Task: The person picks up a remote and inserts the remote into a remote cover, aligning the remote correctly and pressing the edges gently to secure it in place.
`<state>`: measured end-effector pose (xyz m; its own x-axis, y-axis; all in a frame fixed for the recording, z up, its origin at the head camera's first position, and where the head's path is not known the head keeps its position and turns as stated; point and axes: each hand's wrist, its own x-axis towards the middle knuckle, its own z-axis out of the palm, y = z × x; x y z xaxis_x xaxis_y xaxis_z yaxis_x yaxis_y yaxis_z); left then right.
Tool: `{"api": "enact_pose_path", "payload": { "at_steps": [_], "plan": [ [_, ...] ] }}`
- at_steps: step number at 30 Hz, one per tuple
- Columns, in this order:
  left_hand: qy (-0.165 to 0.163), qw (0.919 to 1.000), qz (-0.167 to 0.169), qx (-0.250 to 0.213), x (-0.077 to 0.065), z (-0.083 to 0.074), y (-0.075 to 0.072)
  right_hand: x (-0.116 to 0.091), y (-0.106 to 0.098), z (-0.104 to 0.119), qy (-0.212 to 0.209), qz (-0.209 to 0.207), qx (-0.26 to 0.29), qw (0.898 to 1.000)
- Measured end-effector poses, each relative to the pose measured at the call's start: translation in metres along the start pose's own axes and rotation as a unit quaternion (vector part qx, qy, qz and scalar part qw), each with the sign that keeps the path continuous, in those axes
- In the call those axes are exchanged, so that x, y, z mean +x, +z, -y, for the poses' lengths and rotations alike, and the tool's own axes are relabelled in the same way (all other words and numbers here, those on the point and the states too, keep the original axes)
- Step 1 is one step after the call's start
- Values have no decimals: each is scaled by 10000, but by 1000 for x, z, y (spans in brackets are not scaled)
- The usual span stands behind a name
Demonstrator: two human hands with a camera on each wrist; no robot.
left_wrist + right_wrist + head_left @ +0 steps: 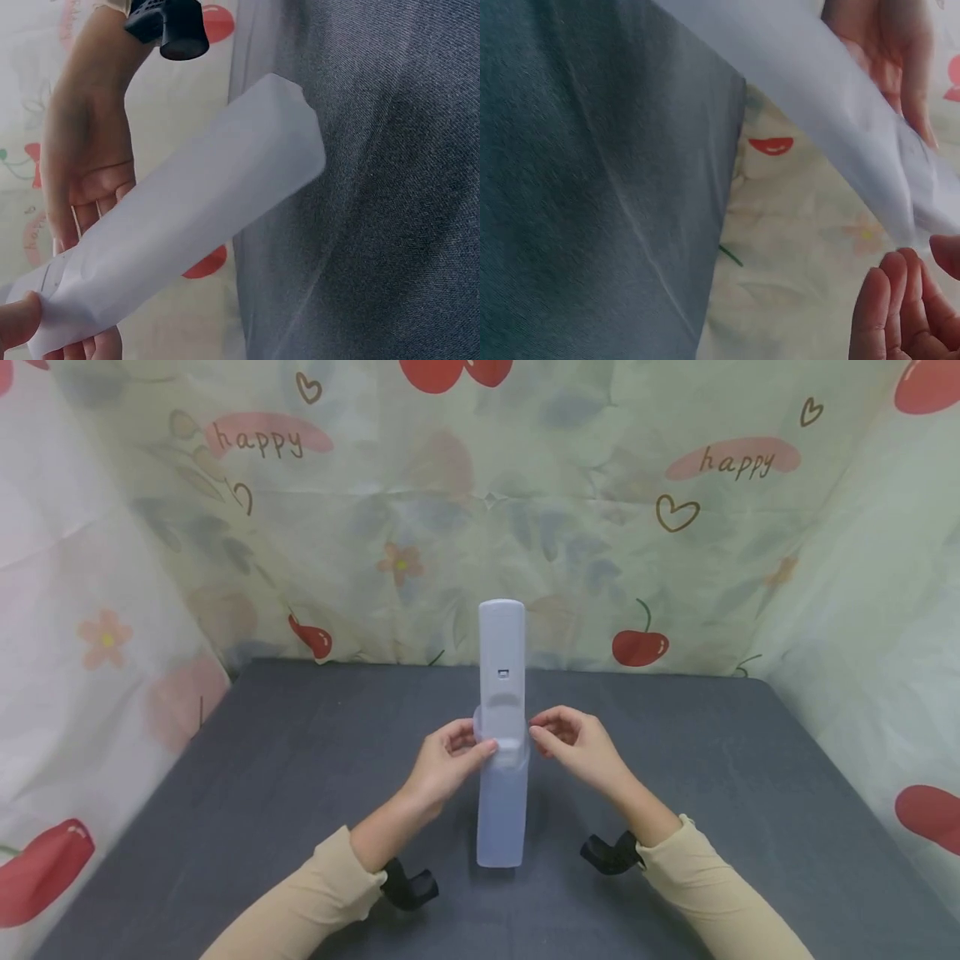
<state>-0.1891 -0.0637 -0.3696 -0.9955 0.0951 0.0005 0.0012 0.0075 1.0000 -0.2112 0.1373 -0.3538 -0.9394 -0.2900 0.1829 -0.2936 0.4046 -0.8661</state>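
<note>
A tall, narrow white plastic device (502, 810) stands up in the middle of the head view, a small dark port on its upper half. Its lower part looks smooth and slightly translucent, and a rounded part juts out at its sides near mid-height. My left hand (447, 760) grips it there from the left, thumb on the near face and fingers at the side. On the opposite side is my right hand (581, 747), fingers loosely bent and fingertips right at the device's edge. In the right wrist view, the right fingers (874, 307) extend up to the white surface.
A dark grey cloth-covered table (300, 718) lies under the hands. Pale printed curtains (555, 552) with cherries and flowers enclose the back and both sides. Black wrist mounts (408, 889) hang below both cuffs.
</note>
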Motion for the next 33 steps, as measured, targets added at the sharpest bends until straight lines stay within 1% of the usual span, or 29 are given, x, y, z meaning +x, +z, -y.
{"api": "enact_pose_path", "payload": {
  "at_steps": [4,9,12,17,21,27,33],
  "plan": [
    [14,9999,65,-111,-1,-2,0,-4,3,0,162,51,-5,9999],
    [59,9997,139,-217,-2,-1,1,-6,8,1,472,-107,154,9987],
    [159,9996,165,-164,-3,0,1,-7,11,2,609,-165,329,9975],
    [369,9990,224,145,-4,-2,3,-8,13,2,484,-256,526,9971],
    [453,9981,279,301,-5,-4,3,-8,14,4,441,-389,601,9965],
    [479,9975,341,384,-4,-7,2,-8,16,6,440,-591,496,9960],
    [508,9968,385,478,-4,-6,1,-7,16,9,601,-652,472,9949]
  ]
}}
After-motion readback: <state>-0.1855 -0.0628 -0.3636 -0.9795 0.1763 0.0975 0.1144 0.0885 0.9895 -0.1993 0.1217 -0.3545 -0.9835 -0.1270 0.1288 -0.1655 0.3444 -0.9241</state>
